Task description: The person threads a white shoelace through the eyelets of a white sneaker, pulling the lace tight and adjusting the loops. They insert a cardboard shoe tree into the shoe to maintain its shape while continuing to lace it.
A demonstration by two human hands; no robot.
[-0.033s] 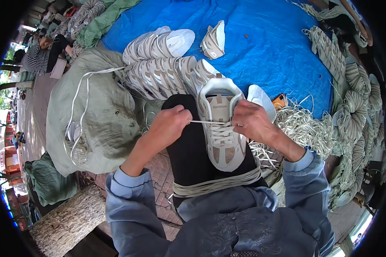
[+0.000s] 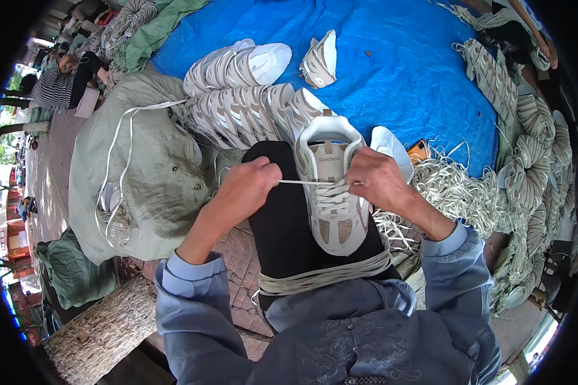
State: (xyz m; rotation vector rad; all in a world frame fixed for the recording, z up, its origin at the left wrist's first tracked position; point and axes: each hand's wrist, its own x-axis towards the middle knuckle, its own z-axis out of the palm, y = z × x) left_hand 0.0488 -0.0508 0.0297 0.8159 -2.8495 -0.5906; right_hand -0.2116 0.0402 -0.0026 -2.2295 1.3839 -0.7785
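- The beige-and-white sneaker rests on my black-covered lap, toe toward me.
- My left grip pinches a white lace, drawn taut from the upper eyelets.
- My right grip is bunched at the sneaker's right eyelet edge; I cannot tell whether it pinches lace.
- A bundle of laces lies across my thighs, behind the toe.
- Nested shoe uppers line the left edge of the blue tarp.
- Loose laces heap by its near right edge.
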